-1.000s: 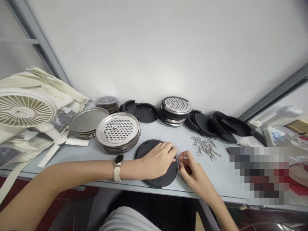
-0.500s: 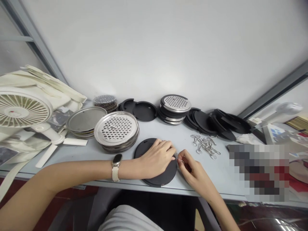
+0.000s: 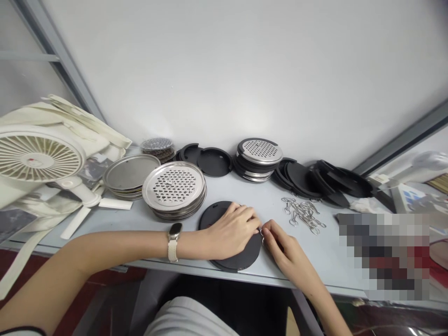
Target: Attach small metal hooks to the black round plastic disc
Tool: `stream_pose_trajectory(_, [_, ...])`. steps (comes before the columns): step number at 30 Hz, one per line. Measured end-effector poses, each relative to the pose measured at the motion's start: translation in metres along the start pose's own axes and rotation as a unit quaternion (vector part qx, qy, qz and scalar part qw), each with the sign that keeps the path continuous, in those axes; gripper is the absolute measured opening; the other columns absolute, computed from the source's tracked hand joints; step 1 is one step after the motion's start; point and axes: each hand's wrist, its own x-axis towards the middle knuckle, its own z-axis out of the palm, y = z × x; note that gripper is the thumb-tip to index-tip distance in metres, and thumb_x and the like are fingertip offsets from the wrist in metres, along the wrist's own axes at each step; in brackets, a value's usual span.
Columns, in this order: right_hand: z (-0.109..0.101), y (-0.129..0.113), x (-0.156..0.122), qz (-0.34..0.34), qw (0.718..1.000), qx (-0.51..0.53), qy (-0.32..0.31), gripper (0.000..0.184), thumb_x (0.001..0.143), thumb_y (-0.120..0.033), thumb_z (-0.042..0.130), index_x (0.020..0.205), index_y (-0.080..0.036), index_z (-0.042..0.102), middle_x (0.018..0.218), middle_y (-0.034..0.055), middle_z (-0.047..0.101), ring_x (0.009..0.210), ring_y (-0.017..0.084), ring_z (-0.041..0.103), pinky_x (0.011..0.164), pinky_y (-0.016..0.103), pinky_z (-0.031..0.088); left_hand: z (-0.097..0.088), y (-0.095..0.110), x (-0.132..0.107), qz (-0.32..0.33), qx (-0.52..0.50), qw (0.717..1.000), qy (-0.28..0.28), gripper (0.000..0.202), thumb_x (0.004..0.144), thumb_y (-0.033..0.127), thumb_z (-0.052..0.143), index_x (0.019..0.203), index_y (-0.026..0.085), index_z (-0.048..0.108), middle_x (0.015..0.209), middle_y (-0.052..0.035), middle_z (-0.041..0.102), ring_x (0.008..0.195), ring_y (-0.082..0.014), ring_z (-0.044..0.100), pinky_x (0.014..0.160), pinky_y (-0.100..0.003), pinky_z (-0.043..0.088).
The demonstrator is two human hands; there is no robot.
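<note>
My left hand point(image 3: 231, 231) lies on a flat round black disc point(image 3: 245, 257), its fingers curled toward the disc's right rim. My right hand point(image 3: 282, 245) sits at that rim, pinching a small metal wire clip point(image 3: 262, 234). Most of the clip is hidden by my fingertips. A loose heap of similar wire clips point(image 3: 304, 214) lies to the right of my right hand, out of its reach by a short gap. A smartwatch point(image 3: 174, 240) with a pale strap is on my left wrist.
Behind my hands stand a stack of perforated steel grater plates point(image 3: 174, 185), plain steel plates point(image 3: 132, 171) and piles of black discs point(image 3: 214, 162). A white fan point(image 3: 38, 158) and cream bag point(image 3: 70, 119) sit at left. A pixelated patch point(image 3: 383, 256) covers the right.
The whole view has shifted slightly, with the table items sitting further right. My right fingers have closed in on the disc's rim, now hiding more of the clip.
</note>
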Motion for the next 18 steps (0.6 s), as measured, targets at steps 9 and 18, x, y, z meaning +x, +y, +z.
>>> stream_pose_trajectory(9, [0.002,0.006,0.001,-0.017,0.999,0.020,0.024,0.023,0.100,-0.038,0.037,0.086,-0.022,0.044,0.068,-0.0044,0.044,0.058,0.012,0.043,0.057,0.023,0.034,-0.002,0.000,0.001,0.008,0.002,1.000,-0.005,0.017,0.099,0.017,0.037,0.102,0.014,0.053,0.098,-0.0077,0.055,0.099,-0.0208,0.049,0.088,-0.036,0.035])
stream_pose_trajectory(18, [0.002,0.009,0.000,-0.052,0.997,0.043,0.034,0.012,0.099,-0.033,0.043,0.097,-0.022,0.047,0.072,-0.0034,0.049,0.065,0.013,0.047,0.064,0.023,0.039,-0.008,0.001,0.002,0.030,0.013,0.999,-0.008,0.020,0.101,0.020,0.033,0.096,0.015,0.052,0.096,-0.0061,0.055,0.098,-0.0203,0.048,0.085,-0.034,0.034])
